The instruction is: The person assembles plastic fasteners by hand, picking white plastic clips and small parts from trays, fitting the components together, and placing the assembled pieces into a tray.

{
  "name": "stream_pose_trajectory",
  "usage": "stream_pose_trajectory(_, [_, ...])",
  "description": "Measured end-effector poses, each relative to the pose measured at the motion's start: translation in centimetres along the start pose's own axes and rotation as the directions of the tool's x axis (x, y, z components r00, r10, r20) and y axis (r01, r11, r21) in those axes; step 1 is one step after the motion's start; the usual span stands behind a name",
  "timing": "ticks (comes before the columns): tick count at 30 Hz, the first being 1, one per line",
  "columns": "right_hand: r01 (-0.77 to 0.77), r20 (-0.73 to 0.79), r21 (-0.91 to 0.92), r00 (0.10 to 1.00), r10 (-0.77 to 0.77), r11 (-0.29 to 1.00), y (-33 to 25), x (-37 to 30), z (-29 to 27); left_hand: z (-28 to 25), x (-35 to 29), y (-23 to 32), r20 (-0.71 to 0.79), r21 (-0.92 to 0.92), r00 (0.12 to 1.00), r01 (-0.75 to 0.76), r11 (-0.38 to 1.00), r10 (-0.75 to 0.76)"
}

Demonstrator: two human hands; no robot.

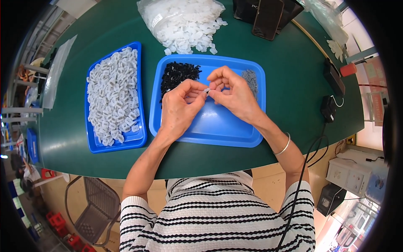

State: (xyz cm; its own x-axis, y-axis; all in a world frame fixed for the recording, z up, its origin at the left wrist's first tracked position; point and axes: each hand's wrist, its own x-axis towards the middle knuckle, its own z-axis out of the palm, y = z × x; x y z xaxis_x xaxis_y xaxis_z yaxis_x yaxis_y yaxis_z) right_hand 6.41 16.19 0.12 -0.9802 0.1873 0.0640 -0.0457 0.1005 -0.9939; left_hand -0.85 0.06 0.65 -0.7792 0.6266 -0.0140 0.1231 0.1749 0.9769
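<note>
Above the middle of a light-blue tray, my two hands meet fingertip to fingertip. Thumb and fingers of my left hand are closed on a small whitish plastic piece. From the other side my right hand pinches at the same piece, its other fingers curled; a dark spot shows there, too small to make out. Small black parts are heaped at the tray's left end, partly behind my left hand. Thin grey parts lie at its right end, partly hidden by my right hand.
A darker blue tray at the left is full of light-grey plastic pieces. Beyond the trays, a clear bag spills translucent white pieces. A phone leans at the back; a black adapter with a cable lies right.
</note>
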Motion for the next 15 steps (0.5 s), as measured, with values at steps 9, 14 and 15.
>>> stream_pose_trajectory(9, [-0.015,-0.026,-0.092,1.000,0.013,0.996,0.3,-0.4,0.2,0.2,0.1,0.1,0.046,0.059,0.998,-0.049,0.997,0.046])
stream_pose_trajectory(14, [0.086,0.055,-0.208,0.996,-0.077,0.974,-1.6,0.6,-3.3,-0.3,0.6,-0.4,0.022,-0.023,0.999,-0.045,0.999,0.046])
stream_pose_trajectory(15, [0.112,0.048,-0.236,0.993,-0.103,0.965,-2.5,0.7,-4.6,-0.6,0.6,-0.7,-0.006,-0.031,0.999,-0.036,0.999,0.036])
